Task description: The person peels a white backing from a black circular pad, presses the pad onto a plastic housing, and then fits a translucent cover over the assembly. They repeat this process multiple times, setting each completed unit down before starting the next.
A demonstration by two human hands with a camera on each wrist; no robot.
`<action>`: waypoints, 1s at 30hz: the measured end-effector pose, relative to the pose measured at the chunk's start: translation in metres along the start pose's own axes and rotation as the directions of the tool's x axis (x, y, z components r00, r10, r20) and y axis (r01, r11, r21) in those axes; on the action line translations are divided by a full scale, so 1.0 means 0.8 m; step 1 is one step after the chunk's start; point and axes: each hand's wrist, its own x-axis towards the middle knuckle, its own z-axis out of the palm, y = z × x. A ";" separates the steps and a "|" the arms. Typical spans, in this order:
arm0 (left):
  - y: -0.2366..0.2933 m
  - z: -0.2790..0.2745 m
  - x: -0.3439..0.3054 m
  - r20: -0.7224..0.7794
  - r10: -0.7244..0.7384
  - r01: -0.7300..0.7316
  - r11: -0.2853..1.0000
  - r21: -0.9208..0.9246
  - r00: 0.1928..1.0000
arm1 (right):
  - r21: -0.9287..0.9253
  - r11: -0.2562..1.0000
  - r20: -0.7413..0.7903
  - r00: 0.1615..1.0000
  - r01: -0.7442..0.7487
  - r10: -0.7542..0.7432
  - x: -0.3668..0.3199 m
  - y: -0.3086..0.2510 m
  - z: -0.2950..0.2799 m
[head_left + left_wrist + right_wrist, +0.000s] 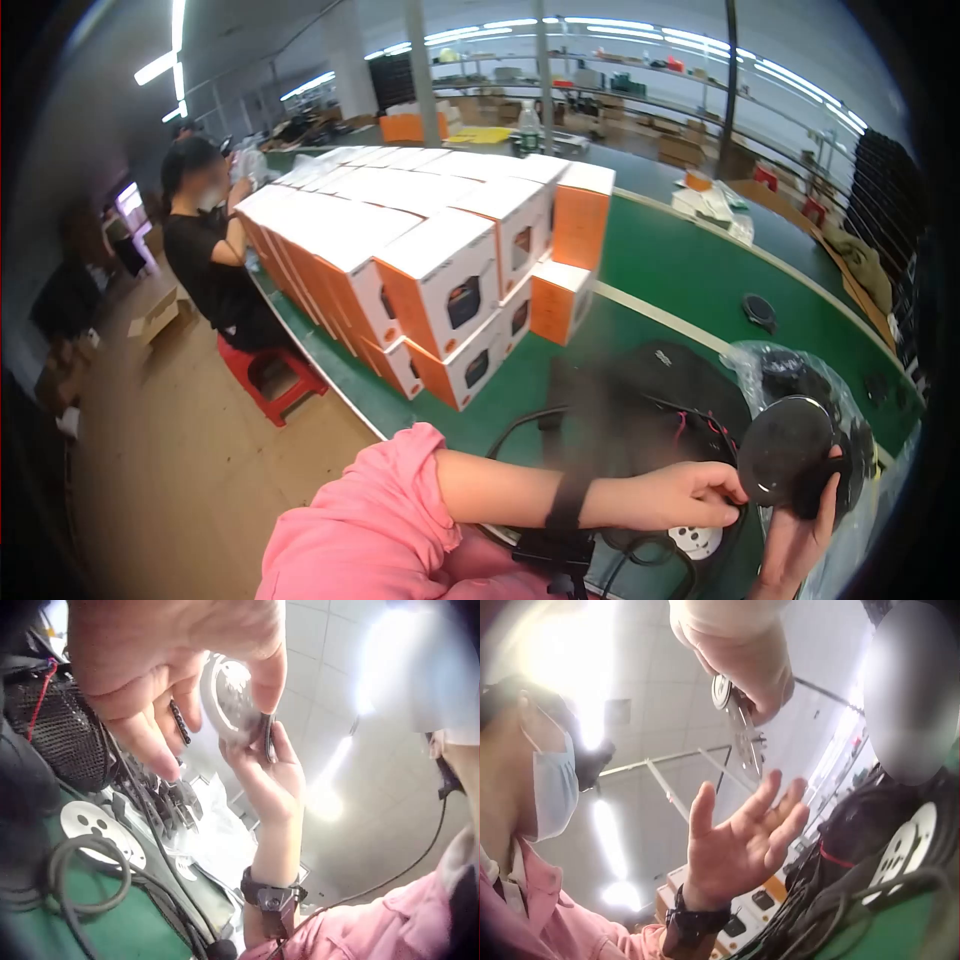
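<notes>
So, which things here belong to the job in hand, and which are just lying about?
In hand:
- round dark disc, held
- perhaps the white disc with holes

Seemingly lying about:
- clear bottle
- black bag
- stacked boxes, though their link is unclear

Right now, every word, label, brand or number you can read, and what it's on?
None readable.
White-and-orange boxes: printing, too small and blurred.
Black bag: small pale mark, too small.
Dark round disc in the right hand: no readable text.

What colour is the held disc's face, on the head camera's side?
Glossy black; the held disc shows that face best in the head view.
</notes>
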 end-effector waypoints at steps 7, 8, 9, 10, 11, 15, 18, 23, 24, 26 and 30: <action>0.010 -0.033 0.010 -0.373 0.268 -0.326 0.940 -0.100 0.888 | 0.011 0.998 0.036 0.998 -0.058 0.057 0.034 0.050 0.016; 0.012 -0.035 0.009 -0.436 0.240 -0.315 0.943 -0.107 0.867 | 0.063 0.998 -0.205 0.978 -0.026 0.038 0.033 0.063 0.026; 0.012 -0.036 0.011 -0.490 0.246 -0.340 0.934 -0.112 0.836 | 0.013 0.998 -0.137 0.988 -0.069 0.071 0.033 0.068 0.012; 0.009 -0.043 0.009 -0.511 0.290 -0.377 0.924 -0.071 0.809 | 0.041 0.994 -0.157 0.982 -0.097 0.102 0.031 0.070 0.005; 0.013 -0.048 0.006 -0.537 0.312 -0.418 0.904 -0.085 0.784 | -0.026 0.998 -0.233 0.972 -0.049 0.042 0.034 0.069 0.018; 0.007 -0.068 0.011 -0.659 0.158 -0.221 0.975 -0.013 0.736 | -0.382 0.924 -0.301 0.949 -0.027 -0.097 0.024 0.048 0.008; 0.005 -0.077 0.013 -0.585 0.096 -0.136 0.990 -0.025 0.805 | -0.356 0.925 -0.250 0.967 -0.134 0.044 0.024 0.027 0.003; 0.008 -0.073 0.006 -0.451 -0.011 0.017 1.000 0.009 0.893 | -0.195 0.954 -0.189 0.963 -0.228 0.191 0.024 0.036 -0.003; 0.007 -0.071 0.005 -0.445 -0.029 0.030 1.000 -0.005 0.895 | -0.165 0.948 -0.174 0.954 -0.274 0.245 0.023 0.037 -0.003; 0.009 -0.066 0.004 -0.512 -0.013 0.044 0.998 0.048 0.859 | -0.143 0.933 -0.152 0.939 -0.330 0.308 0.022 0.038 0.003; 0.021 -0.054 0.007 -0.425 -0.108 0.083 0.994 -0.075 0.899 | -0.080 0.871 -0.172 0.868 -0.484 0.466 0.017 0.048 0.002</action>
